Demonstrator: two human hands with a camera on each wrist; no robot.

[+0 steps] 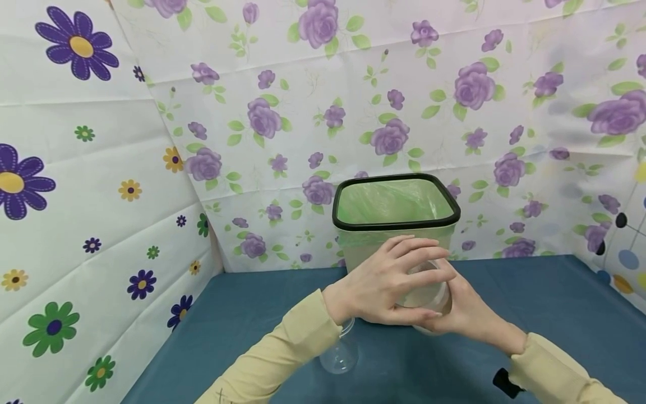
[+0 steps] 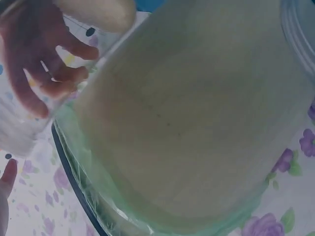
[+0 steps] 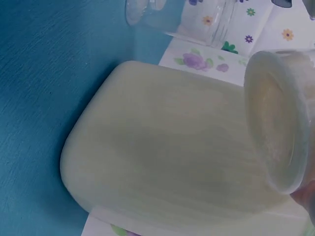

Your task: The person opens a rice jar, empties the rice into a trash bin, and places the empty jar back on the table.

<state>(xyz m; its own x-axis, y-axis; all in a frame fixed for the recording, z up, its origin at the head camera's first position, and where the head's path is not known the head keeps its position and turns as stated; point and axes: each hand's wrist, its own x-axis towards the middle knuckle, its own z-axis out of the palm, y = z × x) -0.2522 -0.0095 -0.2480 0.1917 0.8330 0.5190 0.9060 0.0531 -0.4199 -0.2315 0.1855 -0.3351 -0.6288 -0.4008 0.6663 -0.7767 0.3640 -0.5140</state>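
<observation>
Both hands hold a clear round plastic jar (image 1: 424,294) in front of the bin. My left hand (image 1: 386,280) reaches across its near side with spread, bent fingers. From the right, my right hand (image 1: 469,311) grips it, thumb low beside the left hand's fingers. In the right wrist view, the jar's frosted round end (image 3: 273,123) faces the camera. The left wrist view shows several fingers (image 2: 64,73) through the clear wall. A second clear jar (image 1: 339,356) stands on the table below my left forearm.
Behind the hands stands a pale bin (image 1: 358,247) with a black rim (image 1: 396,226) and a green bag lining (image 1: 388,202). It rests on a blue table (image 1: 272,303), close to the flowered back sheet (image 1: 282,213). A small black object (image 1: 507,383) shows at my right cuff.
</observation>
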